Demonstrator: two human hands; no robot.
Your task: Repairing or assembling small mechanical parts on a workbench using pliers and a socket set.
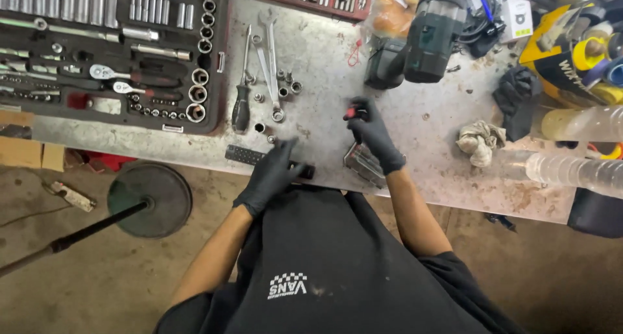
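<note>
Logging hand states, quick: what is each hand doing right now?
Left hand: open, fingers spread, resting on a black strip at the bench edge.
Right hand: closed on a small red-and-black tool.

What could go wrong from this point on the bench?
The left hand rests on a black bit strip at the table edge; a nudge might drop it. Loose sockets near the wrenches could roll if bumped. The right hand grips something small and red, easily fumbled.

Premises present as a workshop: socket set case (110,55) at the bench (415,113) far-left corner, spanners (267,55), cordless driver (431,35), stained concrete floor (84,288).
</note>
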